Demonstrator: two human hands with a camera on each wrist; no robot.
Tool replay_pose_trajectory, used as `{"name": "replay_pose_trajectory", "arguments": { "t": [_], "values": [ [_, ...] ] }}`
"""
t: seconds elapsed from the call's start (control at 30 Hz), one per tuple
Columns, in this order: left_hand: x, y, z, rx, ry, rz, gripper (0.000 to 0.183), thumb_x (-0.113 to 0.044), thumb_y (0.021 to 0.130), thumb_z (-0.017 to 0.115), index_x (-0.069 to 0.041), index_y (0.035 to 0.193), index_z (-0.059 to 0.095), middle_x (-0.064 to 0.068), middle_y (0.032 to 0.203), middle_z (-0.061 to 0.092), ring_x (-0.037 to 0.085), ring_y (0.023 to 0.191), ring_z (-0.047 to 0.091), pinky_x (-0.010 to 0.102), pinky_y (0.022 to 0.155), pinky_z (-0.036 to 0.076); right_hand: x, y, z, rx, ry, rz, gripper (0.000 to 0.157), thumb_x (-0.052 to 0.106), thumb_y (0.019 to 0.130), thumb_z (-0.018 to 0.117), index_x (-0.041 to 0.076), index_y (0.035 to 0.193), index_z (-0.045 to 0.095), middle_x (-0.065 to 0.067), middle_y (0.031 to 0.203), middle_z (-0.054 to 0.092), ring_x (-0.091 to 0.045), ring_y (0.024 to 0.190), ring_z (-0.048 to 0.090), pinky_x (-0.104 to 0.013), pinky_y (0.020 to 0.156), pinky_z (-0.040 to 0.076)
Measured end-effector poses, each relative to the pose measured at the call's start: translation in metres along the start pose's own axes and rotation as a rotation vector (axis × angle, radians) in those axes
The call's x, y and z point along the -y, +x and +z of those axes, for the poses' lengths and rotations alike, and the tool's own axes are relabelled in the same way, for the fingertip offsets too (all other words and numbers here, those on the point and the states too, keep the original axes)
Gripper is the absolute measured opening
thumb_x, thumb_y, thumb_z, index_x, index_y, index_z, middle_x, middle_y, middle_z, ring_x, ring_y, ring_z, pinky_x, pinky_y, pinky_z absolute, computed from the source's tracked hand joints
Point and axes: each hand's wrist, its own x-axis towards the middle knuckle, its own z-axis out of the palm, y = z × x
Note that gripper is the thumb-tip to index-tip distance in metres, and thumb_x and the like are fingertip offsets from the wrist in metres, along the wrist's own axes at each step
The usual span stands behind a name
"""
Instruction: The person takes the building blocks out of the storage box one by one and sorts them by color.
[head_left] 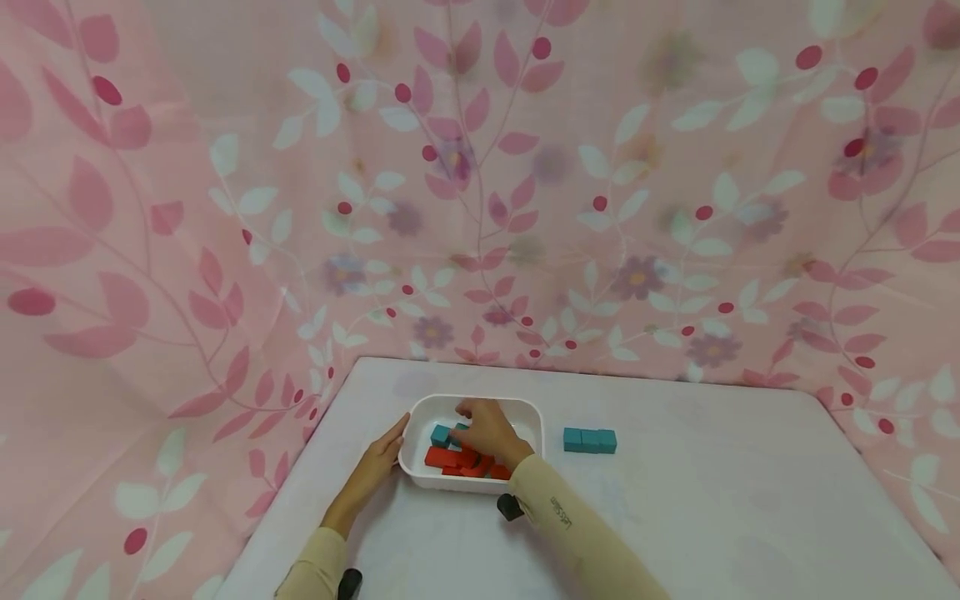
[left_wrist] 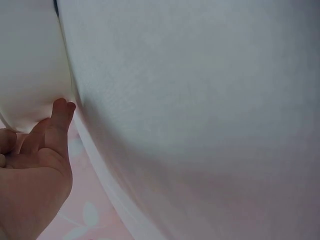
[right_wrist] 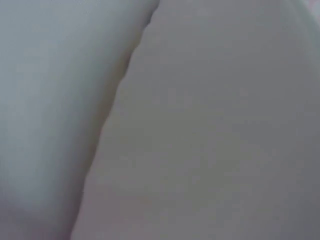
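Note:
A white plastic tub [head_left: 471, 483] holds red blocks [head_left: 444, 457] and teal blocks [head_left: 441, 435]. My left hand [head_left: 371, 471] grips the tub's left end; in the left wrist view the fingers [left_wrist: 59, 122] lie against its outer wall, the thumb side up by the rim. Inside the tub, my right hand [head_left: 489, 432] reaches over the red blocks and pinches a teal block [head_left: 461, 428] between thumb and curled fingers. That hand and its sleeve cover part of the contents. The right wrist view shows only blurred pale surfaces.
To the right of the tub, several teal blocks [head_left: 590, 441] stand side by side in a row on the white-covered table [head_left: 712, 500]. Pink floral cloth [head_left: 480, 208] hangs behind the table and along its left side.

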Motion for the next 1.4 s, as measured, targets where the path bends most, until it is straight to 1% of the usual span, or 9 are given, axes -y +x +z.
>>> {"name": "replay_pose_trajectory", "arguments": {
  "t": [0.1,0.27,0.43,0.5,0.63,0.87,1.0,1.17,1.4],
  "values": [
    [0.011,0.005,0.0,-0.023,0.015,-0.003,0.047,-0.016,0.107,0.039,-0.014,0.153,0.032,0.012,0.157,0.028,0.036,0.14,0.031,0.053,0.105,0.038,0.001,0.0,0.006,-0.017,-0.001,0.015,0.044,0.02,0.083,0.079,0.0,0.12,0.068,-0.01,0.111,0.068,-0.02,0.094,0.061,-0.036,0.089,0.055],
    [0.011,0.005,0.001,-0.034,0.025,0.005,0.047,-0.014,0.107,0.038,-0.013,0.153,0.032,0.014,0.157,0.028,0.038,0.139,0.031,0.053,0.104,0.039,0.002,-0.001,0.013,-0.001,-0.061,0.042,0.041,0.015,0.08,0.08,-0.001,0.117,0.069,-0.005,0.102,0.066,-0.015,0.085,0.056,-0.032,0.085,0.056],
    [0.009,0.004,0.001,-0.025,0.015,0.007,0.047,-0.014,0.107,0.038,-0.012,0.153,0.031,0.014,0.157,0.027,0.037,0.141,0.029,0.053,0.105,0.036,-0.001,-0.003,0.018,0.003,-0.11,0.046,0.039,0.014,0.081,0.079,0.0,0.115,0.07,-0.004,0.101,0.066,-0.016,0.086,0.053,-0.032,0.087,0.054],
    [0.008,0.003,0.001,-0.023,0.013,0.0,0.047,-0.015,0.107,0.039,-0.013,0.154,0.032,0.013,0.157,0.027,0.036,0.141,0.028,0.053,0.105,0.036,-0.002,-0.004,0.019,-0.01,-0.12,0.03,0.037,0.013,0.081,0.078,-0.001,0.114,0.069,-0.005,0.101,0.067,-0.016,0.086,0.054,-0.034,0.088,0.054],
    [0.008,0.004,0.002,-0.023,0.011,-0.008,0.048,-0.015,0.107,0.038,-0.013,0.154,0.031,0.013,0.157,0.027,0.037,0.141,0.028,0.054,0.105,0.036,-0.001,-0.004,0.018,-0.015,-0.114,0.017,0.037,0.012,0.081,0.078,-0.002,0.114,0.069,-0.007,0.103,0.067,-0.018,0.087,0.054,-0.036,0.09,0.054],
    [0.012,0.006,0.002,-0.035,0.022,-0.01,0.047,-0.013,0.107,0.037,-0.012,0.154,0.031,0.015,0.157,0.026,0.039,0.14,0.028,0.057,0.104,0.035,-0.002,-0.004,0.017,-0.016,-0.079,0.033,0.039,0.013,0.083,0.076,-0.002,0.118,0.068,-0.008,0.109,0.067,-0.018,0.09,0.055,-0.036,0.092,0.053],
    [0.011,0.004,0.003,-0.033,0.04,-0.003,0.047,-0.015,0.107,0.037,-0.013,0.154,0.031,0.014,0.157,0.026,0.038,0.14,0.029,0.055,0.104,0.037,-0.003,-0.007,0.014,-0.032,-0.052,0.014,0.04,0.013,0.083,0.076,-0.001,0.119,0.068,-0.008,0.112,0.067,-0.018,0.091,0.056,-0.039,0.093,0.053],
    [0.01,0.002,0.004,-0.028,0.04,0.015,0.047,-0.016,0.107,0.038,-0.016,0.154,0.032,0.014,0.157,0.027,0.037,0.141,0.028,0.053,0.104,0.037,-0.002,-0.012,0.006,-0.058,-0.055,-0.016,0.04,0.014,0.085,0.076,0.0,0.121,0.067,-0.008,0.117,0.065,-0.019,0.096,0.056,-0.039,0.095,0.051],
    [0.011,0.001,0.001,-0.025,0.047,0.019,0.047,-0.016,0.107,0.037,-0.015,0.154,0.031,0.014,0.157,0.026,0.038,0.141,0.028,0.052,0.104,0.037,0.0,-0.018,-0.016,-0.111,-0.006,-0.095,0.04,0.014,0.087,0.075,-0.001,0.124,0.065,-0.009,0.116,0.066,-0.02,0.097,0.06,-0.032,0.088,0.055]
  ]
}}
